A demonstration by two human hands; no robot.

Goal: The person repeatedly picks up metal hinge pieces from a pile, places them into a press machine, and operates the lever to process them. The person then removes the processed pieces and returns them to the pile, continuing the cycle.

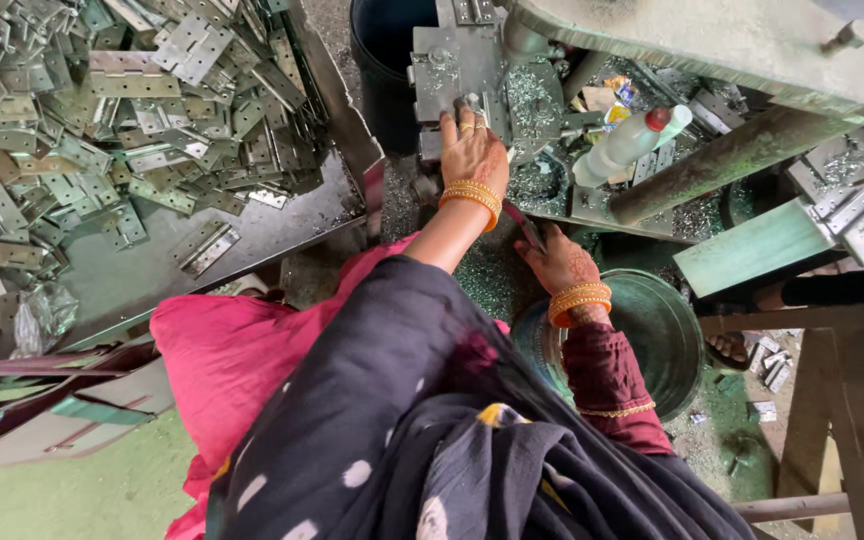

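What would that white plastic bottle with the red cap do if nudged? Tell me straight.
The bottle lies on its side among metal shavings on the machine bed, so it would probably roll or slide. It looks like thin plastic, likely light and slightly squeezable. Its smooth, possibly oily surface might be slippery. Neither the left hand nor the right hand touches it.

**Single head view, steep downward look**

One camera is worn on the head and aimed almost straight down, close over the lap. The machine bed (472,60) is seen ahead, the tray of hinges (152,120) to the left. No second view is given.
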